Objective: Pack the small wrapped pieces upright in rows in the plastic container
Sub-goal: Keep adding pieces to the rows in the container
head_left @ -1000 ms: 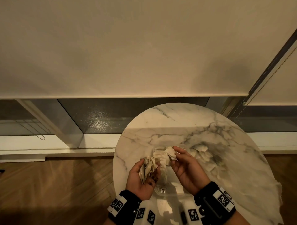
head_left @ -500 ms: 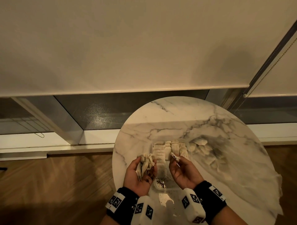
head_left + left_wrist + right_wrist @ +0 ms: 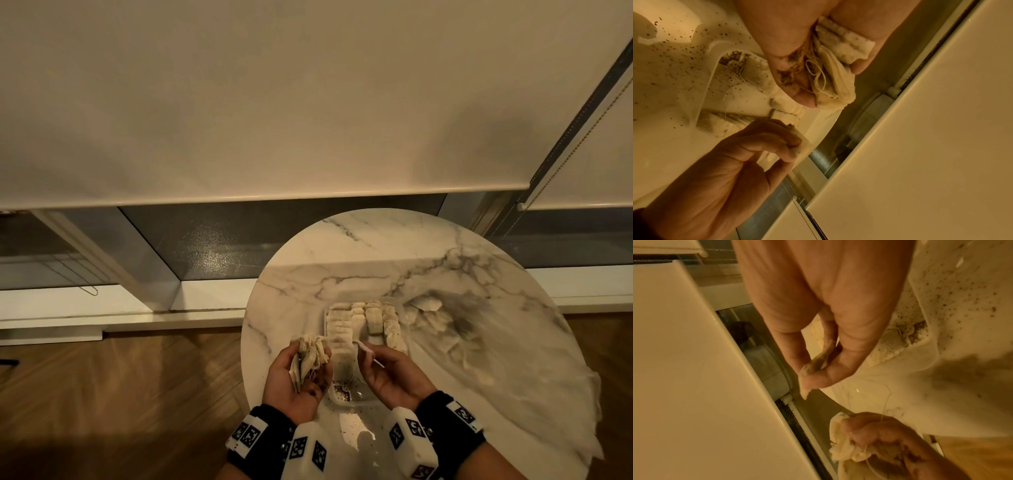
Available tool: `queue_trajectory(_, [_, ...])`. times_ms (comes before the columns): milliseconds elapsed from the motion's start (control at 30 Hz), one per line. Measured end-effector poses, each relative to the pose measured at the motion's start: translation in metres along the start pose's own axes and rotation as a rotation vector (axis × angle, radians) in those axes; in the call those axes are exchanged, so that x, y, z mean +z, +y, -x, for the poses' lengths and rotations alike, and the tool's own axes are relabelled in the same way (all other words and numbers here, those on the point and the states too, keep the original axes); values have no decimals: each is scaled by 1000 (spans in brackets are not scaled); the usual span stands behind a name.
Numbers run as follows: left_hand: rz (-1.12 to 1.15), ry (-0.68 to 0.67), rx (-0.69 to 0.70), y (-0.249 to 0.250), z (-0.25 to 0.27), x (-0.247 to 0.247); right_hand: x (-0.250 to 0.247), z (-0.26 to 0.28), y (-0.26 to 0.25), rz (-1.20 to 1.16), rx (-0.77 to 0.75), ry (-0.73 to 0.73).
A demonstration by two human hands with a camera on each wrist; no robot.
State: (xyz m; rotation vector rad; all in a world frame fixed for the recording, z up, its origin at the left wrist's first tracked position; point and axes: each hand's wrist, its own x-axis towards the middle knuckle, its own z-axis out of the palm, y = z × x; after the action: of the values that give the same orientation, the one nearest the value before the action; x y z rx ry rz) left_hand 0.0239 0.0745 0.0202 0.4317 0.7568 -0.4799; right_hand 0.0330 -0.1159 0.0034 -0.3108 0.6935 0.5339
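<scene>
Nearest, at 6 o'clock: both wrists wear black bands with white marker blocks [image 3: 308,452].

Left hand [image 3: 298,377], about 7 o'clock of the container, palm up, fingers curled round a bunch of wrapped pieces [image 3: 310,358]; the left wrist view shows the bunch [image 3: 830,76] with loose strings, thumb pressed on it, dark crumbs on the palm.

Right hand [image 3: 387,373], about 5 o'clock of the container, palm up. Thumb and forefinger pinch a single wrapped piece [image 3: 364,348], seen edge-on in the right wrist view [image 3: 818,361]. Other fingers loosely curled.

Between the hands: clear plastic container [image 3: 346,399] on the round marble table [image 3: 342,246]. Near end holds dark crumbs only. Packed pieces [image 3: 342,329] stand upright in rows from the middle to the far end; left row reaches nearest, the right rows are shorter. Exact count per row: cannot tell.

Crumbs [image 3: 680,68] scattered on the table around the near end of the container.

At 2–3 o'clock of the container: loose heap of wrapped pieces [image 3: 435,318] on the table, blurred.

Beyond the table, 12 o'clock: window frame [image 3: 144,260], then a lowered roller blind [image 3: 274,102]. Bead chain [image 3: 579,144] at 1 o'clock. Wood floor [image 3: 120,394] at 9 o'clock.
</scene>
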Motion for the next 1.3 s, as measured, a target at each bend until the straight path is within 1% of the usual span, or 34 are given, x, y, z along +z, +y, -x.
queue_trajectory(133, [11, 17, 16, -1, -1, -4, 1, 0, -4, 225, -61, 122])
queue_trajectory(300, [13, 13, 13, -3, 0, -9, -4, -12, -13, 787, -233, 319])
queue_trajectory(433, [20, 13, 12, -3, -1, -11, -3, -24, -19, 1155, -303, 447])
queue_trajectory(500, [9, 25, 15, -1, -2, -11, 1, -25, -23, 1336, -319, 469])
queue_trajectory(600, [-1, 44, 26, 1, -3, -10, 5, -27, -27, 1564, -325, 447])
queue_trajectory(733, [-2, 64, 26, 2, -6, -9, 4, -34, -31, 1715, -365, 456])
queue_trajectory(833, [-18, 77, 39, 2, -10, -8, 4, -40, -33, 1822, -343, 494])
queue_trajectory(967, [-15, 81, 34, 4, -13, -5, 1, -52, -36, 1892, -293, 476])
queue_trajectory(1100, [11, 105, 36, 5, -17, -1, 0, -63, -43, 2098, -385, 448])
queue_trajectory(1300, [-97, 152, 103, 4, -28, 1, 7, -73, -57, 2192, -571, 386])
